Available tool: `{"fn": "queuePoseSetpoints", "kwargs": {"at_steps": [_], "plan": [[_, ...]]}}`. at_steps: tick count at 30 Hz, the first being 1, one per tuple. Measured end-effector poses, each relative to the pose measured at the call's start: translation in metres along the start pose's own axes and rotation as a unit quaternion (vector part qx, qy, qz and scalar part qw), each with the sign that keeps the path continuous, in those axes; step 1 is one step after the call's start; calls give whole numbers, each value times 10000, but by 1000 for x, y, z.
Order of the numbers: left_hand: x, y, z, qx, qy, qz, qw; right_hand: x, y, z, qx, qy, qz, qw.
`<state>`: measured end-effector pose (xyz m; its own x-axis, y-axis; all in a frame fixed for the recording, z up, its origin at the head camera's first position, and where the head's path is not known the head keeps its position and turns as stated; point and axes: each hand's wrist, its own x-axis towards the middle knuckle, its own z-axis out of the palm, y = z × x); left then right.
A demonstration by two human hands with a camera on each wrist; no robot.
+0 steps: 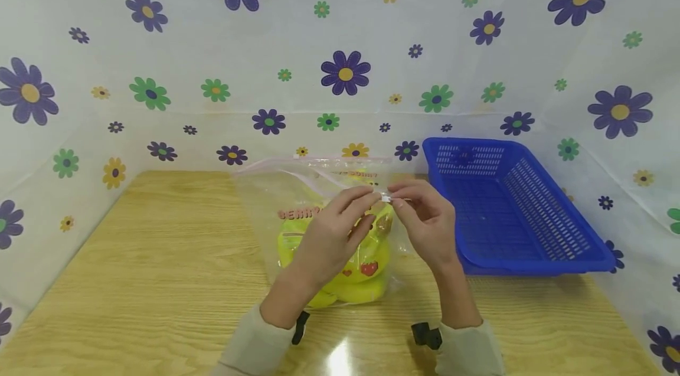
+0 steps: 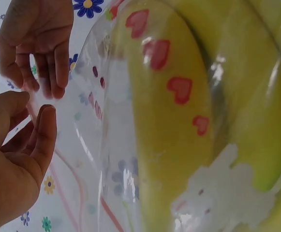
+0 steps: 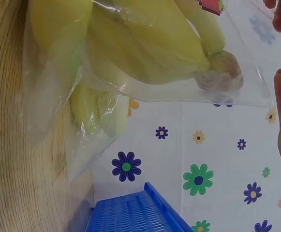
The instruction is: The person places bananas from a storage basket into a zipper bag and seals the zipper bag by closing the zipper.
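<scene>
A clear zip bag (image 1: 265,231), printed with hearts, strawberries and a white bunny, stands on the table with yellow bananas (image 3: 145,43) inside. My left hand (image 1: 334,228) pinches its pink zip strip (image 1: 319,178) from the left, close to the white slider (image 1: 386,197). On the slider's other side, my right hand (image 1: 427,222) grips the end of the zip between thumb and fingers. Both hands' fingertips almost meet there. Behind this bag stands a second zip bag (image 3: 101,140), also with yellow contents; its zip line shows above the front one.
A blue plastic basket (image 1: 499,205) with slotted walls stands to the right of the bags. The wooden table (image 1: 159,258) reaches back to a white flowered cloth (image 1: 297,39) hanging behind and at both sides. Black straps (image 1: 427,336) are around the wrists.
</scene>
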<state>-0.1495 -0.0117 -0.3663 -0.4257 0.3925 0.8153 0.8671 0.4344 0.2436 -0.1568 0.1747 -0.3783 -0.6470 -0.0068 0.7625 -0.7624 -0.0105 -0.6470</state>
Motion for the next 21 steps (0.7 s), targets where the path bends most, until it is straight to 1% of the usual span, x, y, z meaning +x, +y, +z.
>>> {"fn": "queuePoseSetpoints", "kwargs": {"at_steps": [2,4,7,10,14,18,21], "plan": [[-1,1,3,-9,-82,32,10000,-1,0,-1,30,-129,-62,9999],[-1,2,4,-79,-42,-25,10000,-1,-1,-1,8,-239,-124,9996],[-2,3,5,-154,129,-177,9996,0,-3,1,-156,-395,-309,9986],[-2,3,4,-127,338,-308,9989,1,-6,4,-438,-572,-552,9959],[0,3,4,-43,586,-359,9976,1,-8,8,-890,-742,-777,9902],[0,2,4,163,653,-299,9973,1,-8,11,-1426,-693,-871,9835],[0,2,4,442,653,-243,9966,1,-8,14,-1689,-601,-826,9803]]}}
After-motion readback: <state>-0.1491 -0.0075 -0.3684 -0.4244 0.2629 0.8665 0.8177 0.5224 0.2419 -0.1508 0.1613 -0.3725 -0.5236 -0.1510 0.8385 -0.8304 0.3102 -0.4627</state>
